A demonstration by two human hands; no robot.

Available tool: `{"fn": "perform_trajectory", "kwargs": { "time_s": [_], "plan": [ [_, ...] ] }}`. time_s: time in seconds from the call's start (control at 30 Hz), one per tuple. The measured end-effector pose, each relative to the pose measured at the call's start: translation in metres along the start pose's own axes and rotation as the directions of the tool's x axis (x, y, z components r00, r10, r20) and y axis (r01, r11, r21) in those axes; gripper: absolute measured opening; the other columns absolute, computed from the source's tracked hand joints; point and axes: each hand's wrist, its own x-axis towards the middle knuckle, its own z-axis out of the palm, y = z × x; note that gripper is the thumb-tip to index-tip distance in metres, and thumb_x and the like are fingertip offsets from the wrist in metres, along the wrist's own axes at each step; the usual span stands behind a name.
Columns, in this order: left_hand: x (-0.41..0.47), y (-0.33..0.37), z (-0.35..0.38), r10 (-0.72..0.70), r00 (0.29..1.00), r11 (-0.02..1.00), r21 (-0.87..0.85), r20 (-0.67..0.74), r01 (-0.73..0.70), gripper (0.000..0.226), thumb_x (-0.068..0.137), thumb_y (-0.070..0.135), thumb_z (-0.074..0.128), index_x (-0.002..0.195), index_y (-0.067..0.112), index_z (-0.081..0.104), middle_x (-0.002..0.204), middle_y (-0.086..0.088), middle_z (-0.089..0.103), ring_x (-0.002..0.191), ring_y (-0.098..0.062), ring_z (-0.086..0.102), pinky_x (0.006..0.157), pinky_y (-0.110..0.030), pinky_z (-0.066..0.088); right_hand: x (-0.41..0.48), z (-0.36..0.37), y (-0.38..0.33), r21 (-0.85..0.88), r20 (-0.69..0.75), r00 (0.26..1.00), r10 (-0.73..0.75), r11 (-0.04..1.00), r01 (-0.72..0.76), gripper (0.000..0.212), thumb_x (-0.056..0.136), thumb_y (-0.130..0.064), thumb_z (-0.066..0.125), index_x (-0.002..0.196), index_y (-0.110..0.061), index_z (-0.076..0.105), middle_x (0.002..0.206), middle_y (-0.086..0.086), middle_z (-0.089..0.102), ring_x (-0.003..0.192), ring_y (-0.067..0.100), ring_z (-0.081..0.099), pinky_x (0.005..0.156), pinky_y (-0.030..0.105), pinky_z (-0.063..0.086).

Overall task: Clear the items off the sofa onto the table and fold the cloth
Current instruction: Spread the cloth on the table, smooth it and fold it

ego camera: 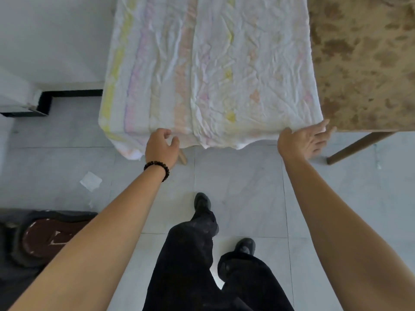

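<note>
The cloth [213,70] is spread flat on the surface [363,63], long axis running straight away from the person. Its near hem droops over the front edge, right where both hands are, so neither one's really nearer. Left hand [160,147] has its fingers curled at the hem a bit left of the middle - can't tell if it's pinching - while the right hand [303,140] has fairly straight fingers touching the near right corner, gripping nothing.

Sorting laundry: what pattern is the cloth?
The cloth is white with faint pastel stripes; head view.
</note>
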Motion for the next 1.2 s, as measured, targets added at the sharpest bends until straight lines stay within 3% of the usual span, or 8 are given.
{"fn": "perform_trajectory", "kwargs": {
  "time_s": [0.07,0.2,0.4,0.53,0.7,0.9,1.1,1.2],
  "plan": [
    [0.006,-0.013,-0.019,-0.005,0.997,0.999,-0.036,-0.074,0.003,0.034,0.093,0.028,0.057,0.123,0.014,0.053,0.125,-0.002,0.054,0.111,-0.018,0.055,0.085,-0.024,0.040,-0.026,0.017,-0.017,-0.037,0.017,0.960,-0.278,0.960,0.279,0.079,0.091,-0.020,0.051,0.156,-0.015,0.006,0.163,0.015,-0.004,0.149,0.035,0.005,0.119,0.047,0.009],
    [0.035,-0.048,-0.048,-0.144,0.961,0.979,-0.176,-0.235,0.104,0.048,0.098,0.034,0.049,0.139,0.011,0.040,0.138,-0.007,0.041,0.114,-0.019,0.053,0.091,-0.032,0.044,-0.073,0.069,-0.060,-0.124,0.164,0.627,-0.762,0.614,0.779,0.054,0.097,-0.028,0.049,0.148,-0.013,0.036,0.160,0.018,0.020,0.149,0.037,0.012,0.118,0.052,0.013],
    [0.108,-0.109,-0.083,-0.390,0.865,0.876,-0.415,-0.317,0.244,0.021,0.100,0.041,0.038,0.104,0.023,0.050,0.083,0.010,0.055,0.068,-0.003,0.052,0.062,-0.025,0.038,-0.137,0.173,-0.157,-0.084,0.337,0.376,-0.863,0.370,0.925,0.047,0.100,-0.032,0.047,0.144,-0.014,0.045,0.155,0.018,0.034,0.147,0.035,0.023,0.118,0.050,0.022],
    [0.166,-0.143,-0.100,-0.439,0.894,0.795,-0.499,-0.084,0.344,0.019,0.098,0.038,0.046,0.101,0.021,0.055,0.085,0.014,0.057,0.077,-0.002,0.055,0.064,-0.017,0.038,-0.159,0.239,-0.229,-0.119,0.458,0.258,-0.851,0.229,0.966,0.055,0.102,-0.040,0.040,0.151,-0.015,0.035,0.160,0.020,0.023,0.148,0.039,0.018,0.119,0.051,0.019],
    [0.224,-0.159,-0.094,-0.405,0.856,0.714,-0.474,0.321,0.515,0.044,0.099,0.049,0.038,0.131,0.022,0.051,0.121,0.010,0.055,0.113,-0.012,0.052,0.096,-0.029,0.039,-0.156,0.277,-0.255,-0.268,0.562,0.239,-0.792,0.099,0.958,0.068,0.099,-0.063,0.019,0.158,-0.029,0.009,0.165,0.013,-0.001,0.152,0.032,-0.003,0.122,0.050,0.004],
    [0.268,-0.148,-0.068,-0.371,0.623,0.541,-0.385,0.689,0.748,0.063,0.094,0.067,0.030,0.141,0.029,0.046,0.135,0.001,0.054,0.123,-0.024,0.053,0.108,-0.046,0.038,-0.154,0.282,-0.254,-0.306,0.534,0.258,-0.805,0.100,0.947,0.070,0.098,-0.064,0.018,0.158,-0.029,0.010,0.166,0.011,0.001,0.152,0.031,-0.002,0.121,0.052,0.007],
    [0.279,-0.156,-0.054,-0.440,0.542,0.589,-0.225,0.716,0.776,0.056,0.092,0.061,0.048,0.125,0.017,0.059,0.114,-0.007,0.063,0.102,-0.028,0.061,0.089,-0.039,0.050,-0.150,0.286,-0.252,-0.285,0.520,0.238,-0.821,0.096,0.954,0.070,0.098,-0.063,0.024,0.158,-0.030,0.009,0.166,0.010,0.002,0.152,0.030,-0.002,0.122,0.049,0.004],
    [0.273,-0.158,-0.065,-0.577,0.718,0.613,-0.374,0.390,0.696,0.040,0.088,0.053,0.057,0.078,0.014,0.059,0.072,0.000,0.056,0.070,-0.021,0.053,0.058,-0.025,0.039,-0.155,0.281,-0.255,-0.262,0.543,0.233,-0.807,0.101,0.960,0.069,0.098,-0.061,0.029,0.158,-0.029,0.014,0.165,0.012,0.004,0.152,0.032,-0.001,0.122,0.050,0.004]
  ]
}}
